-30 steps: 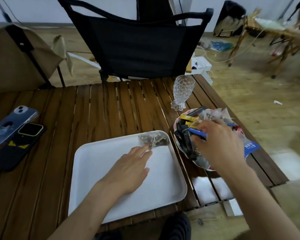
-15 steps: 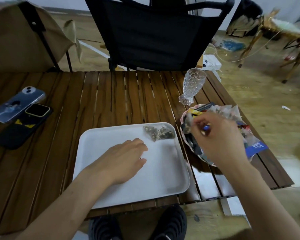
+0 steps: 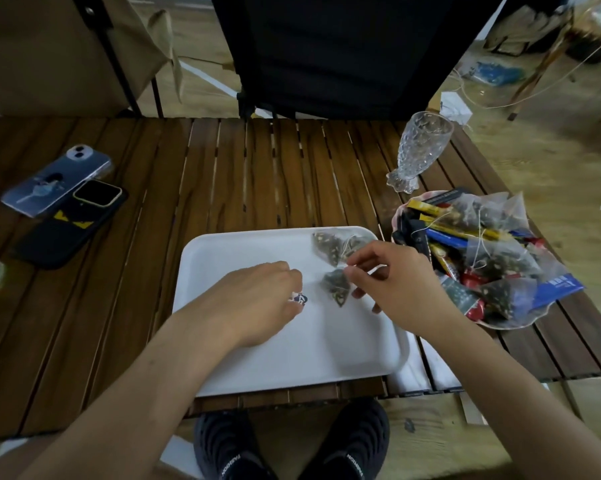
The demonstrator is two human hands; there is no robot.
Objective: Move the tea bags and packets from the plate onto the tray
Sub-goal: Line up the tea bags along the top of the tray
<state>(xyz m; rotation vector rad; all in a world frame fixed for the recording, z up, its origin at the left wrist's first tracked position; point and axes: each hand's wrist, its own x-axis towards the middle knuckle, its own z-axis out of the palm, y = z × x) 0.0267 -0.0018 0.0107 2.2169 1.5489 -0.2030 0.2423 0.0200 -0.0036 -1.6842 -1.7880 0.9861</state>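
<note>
Tea bag (image 3: 336,287) hangs from the right hand (image 3: 401,284), pinched at its top corner between thumb and forefinger, its point aimed down at the white tray (image 3: 292,358). It sits just above the tray's middle, and whether its tip touches the surface I cannot tell. The left hand (image 3: 257,299) lies just to the bag's left, low over the tray, fingers (image 3: 294,277) curled, with a small printed tag (image 3: 299,299) showing at their tips; it seems to pinch that tag, probably the one on this bag's string, though the string itself is too thin to trace.

2 more tea bags (image 3: 337,245) lie at the tray's far right corner, just beyond the right hand. The plate (image 3: 514,325) stands to the right of the tray on the counter (image 3: 257,174), close to it but apart, heaped with packets (image 3: 444,235) and further bags.

What the next move turns on: the bag's long axis runs top to bottom from the pinch, so letting go should drop it flat near where it hangs. The right hand is far nearer the plate, which lies straight to its right, so it looks the natural one for the next pick.
</note>
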